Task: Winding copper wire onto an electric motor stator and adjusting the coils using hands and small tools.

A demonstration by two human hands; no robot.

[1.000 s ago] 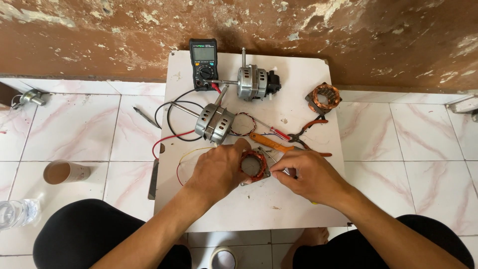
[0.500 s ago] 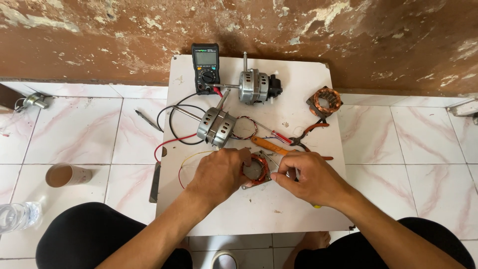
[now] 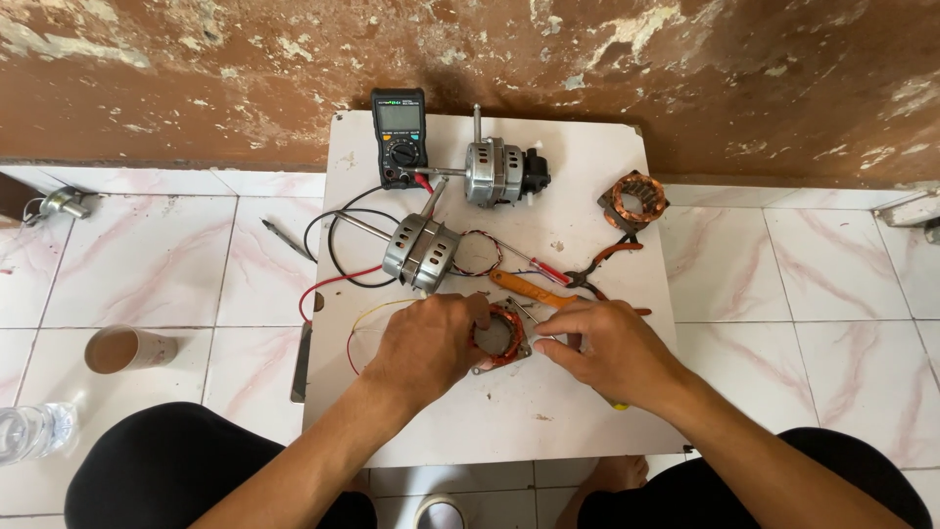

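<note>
A small motor stator (image 3: 497,336) with copper windings and red insulation lies on the white board (image 3: 578,157). My left hand (image 3: 431,343) grips its left side, fingers curled over the rim. My right hand (image 3: 607,348) touches its right edge with pinched fingertips; what they hold is too small to tell. Thin yellow and red wires (image 3: 360,323) loop out from under my left hand.
A silver motor (image 3: 421,252) and a second motor (image 3: 499,174) sit further back, beside a black multimeter (image 3: 399,137) with leads. Orange-handled pliers (image 3: 597,274), a screwdriver (image 3: 524,289) and another copper stator (image 3: 634,201) lie right. A paper cup (image 3: 125,348) and a bottle (image 3: 29,431) stand on the floor tiles.
Both hands stay on the stator with only small finger shifts. The view has drifted slightly.
</note>
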